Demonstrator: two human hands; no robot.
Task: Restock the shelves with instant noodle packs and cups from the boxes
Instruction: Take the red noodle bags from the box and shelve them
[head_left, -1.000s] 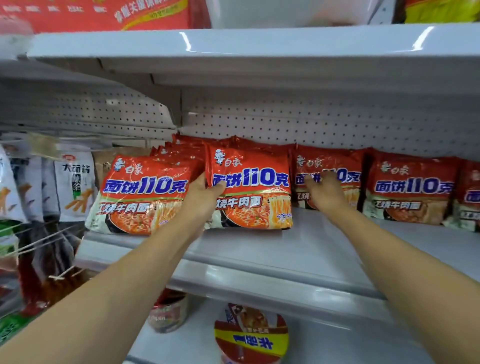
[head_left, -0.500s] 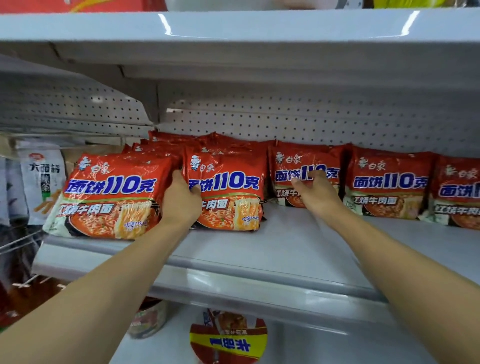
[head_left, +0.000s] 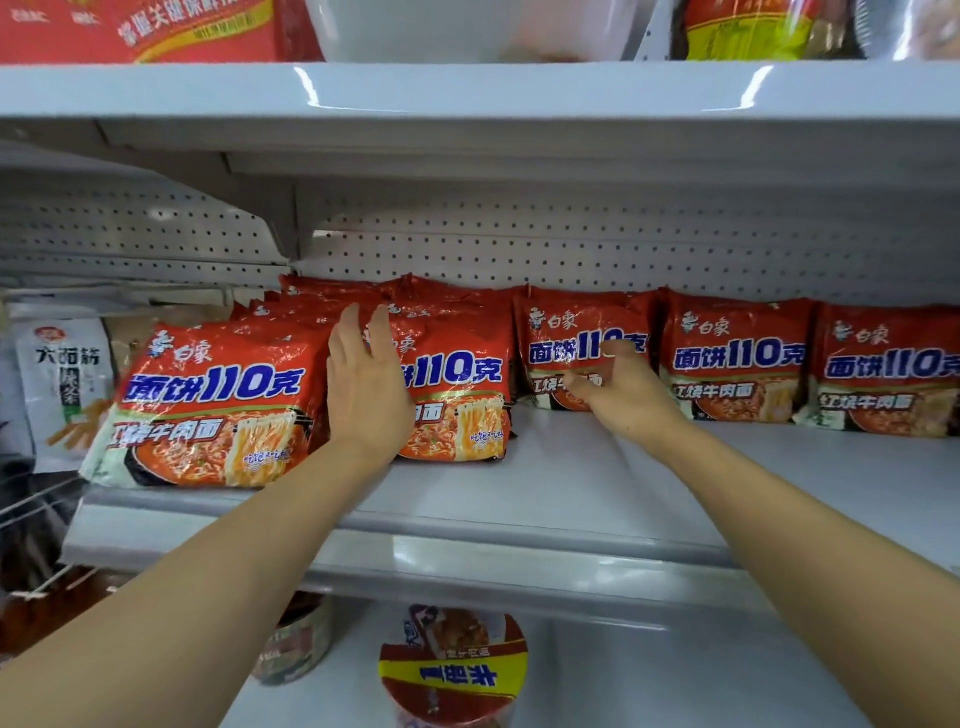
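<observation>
Pressing flat, straight fingers between two front packs (head_left: 447, 395), the left hand (head_left: 366, 387) squares the shelf (head_left: 571, 493) row, while the right hand (head_left: 621, 392), fingers curled, apparently pinches the third pack (head_left: 582, 332) forward.

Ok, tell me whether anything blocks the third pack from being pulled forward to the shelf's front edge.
Nothing visible does. The third pack sits back on the shelf, and the bare shelf surface in front of it runs to the front edge. Only the right hand is there, its fingers curled at the pack's front. The left hand lies between the first two packs.
</observation>
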